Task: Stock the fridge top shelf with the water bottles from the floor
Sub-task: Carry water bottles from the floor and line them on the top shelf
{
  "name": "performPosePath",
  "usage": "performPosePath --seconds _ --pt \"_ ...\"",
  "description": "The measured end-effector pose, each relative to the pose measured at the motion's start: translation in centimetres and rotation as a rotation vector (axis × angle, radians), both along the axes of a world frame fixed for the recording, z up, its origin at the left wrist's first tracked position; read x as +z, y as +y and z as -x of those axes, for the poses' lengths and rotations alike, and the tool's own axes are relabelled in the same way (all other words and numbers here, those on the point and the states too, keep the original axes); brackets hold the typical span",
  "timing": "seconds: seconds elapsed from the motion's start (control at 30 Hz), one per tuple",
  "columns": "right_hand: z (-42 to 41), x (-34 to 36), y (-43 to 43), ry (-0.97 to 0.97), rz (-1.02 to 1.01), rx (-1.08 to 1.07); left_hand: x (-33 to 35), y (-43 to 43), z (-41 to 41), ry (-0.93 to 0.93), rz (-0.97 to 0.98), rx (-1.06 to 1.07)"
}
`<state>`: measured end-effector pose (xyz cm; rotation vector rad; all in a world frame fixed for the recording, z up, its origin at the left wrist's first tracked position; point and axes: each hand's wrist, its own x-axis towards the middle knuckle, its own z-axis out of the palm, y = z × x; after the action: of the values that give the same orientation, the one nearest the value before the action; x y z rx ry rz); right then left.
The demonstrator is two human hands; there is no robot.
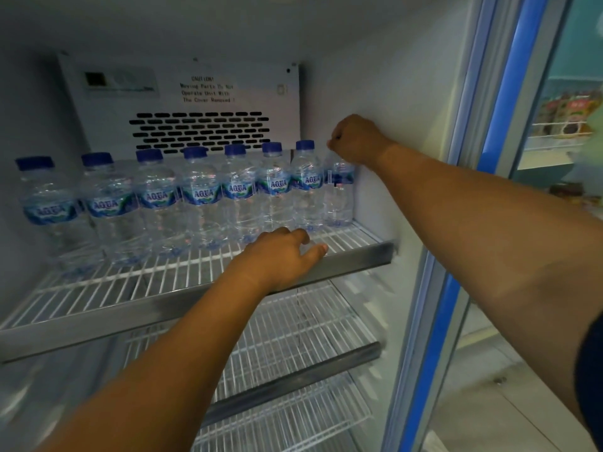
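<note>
Right hand (354, 141) clamped on the cap of bottle 8 (339, 194); left hand (284, 252) open on the top shelf (359, 256). Risk: an abrupt release may tip bottle 8 into the row.

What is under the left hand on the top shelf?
The left hand rests on the top shelf, over something clear and glossy, possibly a bottle. The hand covers most of it, so I cannot tell.

eighth bottle's cap (336, 151) under right hand (355, 141)
</note>
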<state>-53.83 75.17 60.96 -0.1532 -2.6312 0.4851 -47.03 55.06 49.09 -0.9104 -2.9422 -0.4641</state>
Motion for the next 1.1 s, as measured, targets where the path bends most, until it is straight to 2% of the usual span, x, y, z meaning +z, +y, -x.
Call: performPosePath --seconds 0.13,0.3,0.57,0.73,1.1 --pt "-0.3 1.2 -0.6 -0.069 -0.15 -0.034 0.0 -0.1 0.2 -0.004 0.005 0.017" --pt "-0.7 1.2 -0.9 -0.056 -0.193 -0.064 0.0 0.0 0.2 -0.006 0.003 0.021" --pt "-1.0 0.9 -1.3 -0.014 -0.195 -0.056 0.2 -0.2 -0.5 0.057 0.033 0.044" --pt "-1.3 1.5 -1.3 -0.072 -0.25 -0.03 0.2 -0.3 -0.5 0.055 0.027 0.035" --pt "-1.3 0.8 -1.2 0.001 -0.182 -0.071 0.2 -0.3 -0.6 0.062 0.026 0.041"
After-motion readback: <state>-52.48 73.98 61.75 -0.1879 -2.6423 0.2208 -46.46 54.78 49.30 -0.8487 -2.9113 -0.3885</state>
